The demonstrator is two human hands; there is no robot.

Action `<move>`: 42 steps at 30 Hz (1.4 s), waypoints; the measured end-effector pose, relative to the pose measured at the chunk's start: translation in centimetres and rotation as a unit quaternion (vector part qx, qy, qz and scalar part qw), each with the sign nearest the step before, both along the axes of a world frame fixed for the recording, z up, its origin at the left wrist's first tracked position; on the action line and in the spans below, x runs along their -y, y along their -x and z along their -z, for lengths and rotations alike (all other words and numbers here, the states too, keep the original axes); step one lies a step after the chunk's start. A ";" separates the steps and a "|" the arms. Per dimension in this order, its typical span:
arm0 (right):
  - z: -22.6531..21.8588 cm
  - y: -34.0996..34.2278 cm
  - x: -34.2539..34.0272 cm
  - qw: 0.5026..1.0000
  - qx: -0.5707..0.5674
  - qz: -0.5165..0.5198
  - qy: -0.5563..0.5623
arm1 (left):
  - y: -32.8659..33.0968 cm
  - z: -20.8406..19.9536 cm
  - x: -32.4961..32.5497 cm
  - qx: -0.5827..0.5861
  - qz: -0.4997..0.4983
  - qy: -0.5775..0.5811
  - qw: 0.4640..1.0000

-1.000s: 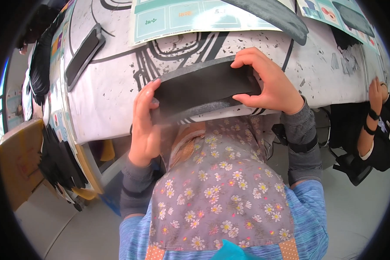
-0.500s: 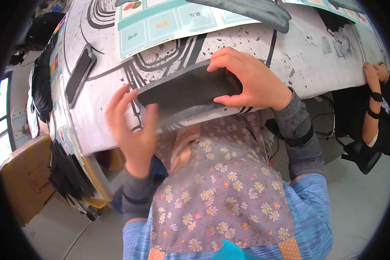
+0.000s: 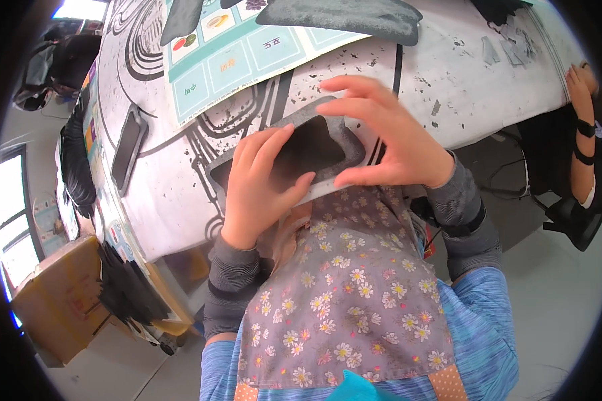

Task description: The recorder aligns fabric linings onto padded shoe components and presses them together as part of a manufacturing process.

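A flat, long dark slab [image 3: 311,150] with a smooth black face and a rough grey border lies at the near edge of the table. My left hand [image 3: 255,184] is closed over its left part, fingers across the face and thumb toward the near edge. Beside the slab's right end, my right hand [image 3: 391,140] is open, with thumb and fingers spread wide apart and nothing between them. What the slab is made of I cannot tell.
The white table [image 3: 461,87] has black line patterns and dark flecks. A similar slab [image 3: 128,150] lies left. Grey pieces [image 3: 341,21] rest on a printed sheet [image 3: 224,63]. Another person's hands [image 3: 580,83] touch the right edge. A cardboard box [image 3: 60,294] stands lower left.
My right hand has let go of the slab's right end and opened. My left hand has moved right and taken hold of the slab's left part.
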State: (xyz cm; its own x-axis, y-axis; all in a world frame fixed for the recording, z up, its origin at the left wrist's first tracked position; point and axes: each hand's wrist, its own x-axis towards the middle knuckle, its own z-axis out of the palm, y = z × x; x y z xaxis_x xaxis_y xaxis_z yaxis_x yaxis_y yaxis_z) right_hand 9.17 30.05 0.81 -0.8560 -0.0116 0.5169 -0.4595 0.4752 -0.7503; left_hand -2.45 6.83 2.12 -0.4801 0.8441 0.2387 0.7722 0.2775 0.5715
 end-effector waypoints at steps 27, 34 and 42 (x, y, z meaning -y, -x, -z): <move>0.5 -2.6 -2.3 0.947 0.131 0.114 -0.271 | 1.8 2.2 2.2 0.182 0.048 -0.178 0.966; 0.6 -2.7 -2.4 0.949 0.129 0.122 -0.261 | 3.5 3.1 3.4 0.469 0.026 -0.429 0.771; 0.3 -2.6 -2.4 0.951 0.158 0.108 -0.243 | 1.1 3.3 2.2 0.158 0.075 -0.209 0.962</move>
